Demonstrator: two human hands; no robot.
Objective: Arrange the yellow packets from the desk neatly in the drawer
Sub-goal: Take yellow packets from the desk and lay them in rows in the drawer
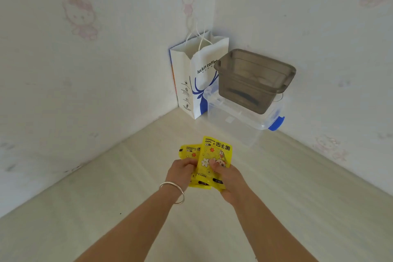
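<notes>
Both hands meet over the pale desk [276,187], just in front of the clear storage box [238,121] that sits in the wall corner. The left hand [180,171], a silver bangle [173,192] on its wrist, curls its fingers around the left edge of a small fan of yellow packets [212,161]; the right hand [230,181] pinches the front packet, thumb on its printed face. At least two packets show — one tall and facing the camera, another peeking out behind it on the left — and there may be more stacked beneath, though the overlap makes the count hard to tell.

The packets are gathered in the hands, nearer the person than the clear box. No loose packets show elsewhere on the desk.

On top of the clear box rests a smoky grey tub [255,78], and touching the box's left side stands a white paper coffee bag [197,78].

As for progress — the collecting looks done or nearly so, but the drawer is nowhere in view, so none of the placing or neatening can be counted as done. What remains, by my reading, is squaring the stack, carrying it to the drawer and laying the packets in order.
</notes>
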